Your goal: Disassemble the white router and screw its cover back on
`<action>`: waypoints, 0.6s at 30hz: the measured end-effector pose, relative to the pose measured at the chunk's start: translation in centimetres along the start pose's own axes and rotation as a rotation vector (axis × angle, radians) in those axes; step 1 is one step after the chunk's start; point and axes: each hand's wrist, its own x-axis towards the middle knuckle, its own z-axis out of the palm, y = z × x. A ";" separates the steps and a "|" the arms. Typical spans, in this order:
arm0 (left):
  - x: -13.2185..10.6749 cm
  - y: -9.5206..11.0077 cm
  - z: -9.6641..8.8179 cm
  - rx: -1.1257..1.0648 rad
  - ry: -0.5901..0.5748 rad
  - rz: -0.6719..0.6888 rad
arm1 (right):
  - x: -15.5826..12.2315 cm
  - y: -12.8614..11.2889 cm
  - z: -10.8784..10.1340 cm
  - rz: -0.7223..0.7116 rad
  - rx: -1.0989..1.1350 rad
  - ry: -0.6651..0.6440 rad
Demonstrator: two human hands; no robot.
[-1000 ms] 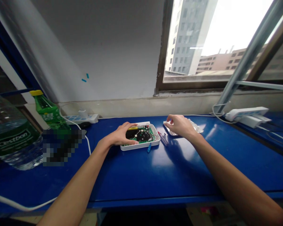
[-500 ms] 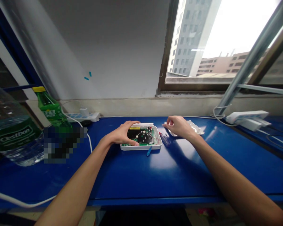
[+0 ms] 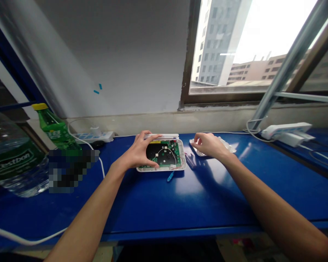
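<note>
Squarely, left fingers [image 3: 150, 162] span the white circuit-board housing [image 3: 181, 153].

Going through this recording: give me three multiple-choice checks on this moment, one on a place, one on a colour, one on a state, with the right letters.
1. Where does the small blue item lie relative to the white tray?
A) Inside it
B) On the blue tabletop, just in front of it
C) On the window sill

2. What colour is the cap of the green bottle?
A) Red
B) White
C) Yellow

3. How is the left hand placed?
A) Gripping the tray across the green circuit board
B) Lying flat beside the tray
C) Holding the green bottle

1 B: it lies outside the near rim.
2 C: the cap shows yellow.
3 A: the fingers reach the far rim, the thumb lies near the near rim.
</note>
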 end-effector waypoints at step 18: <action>-0.1 -0.5 0.6 -0.062 -0.300 -0.165 | -0.2 0.0 -0.2 0.007 -0.041 -0.111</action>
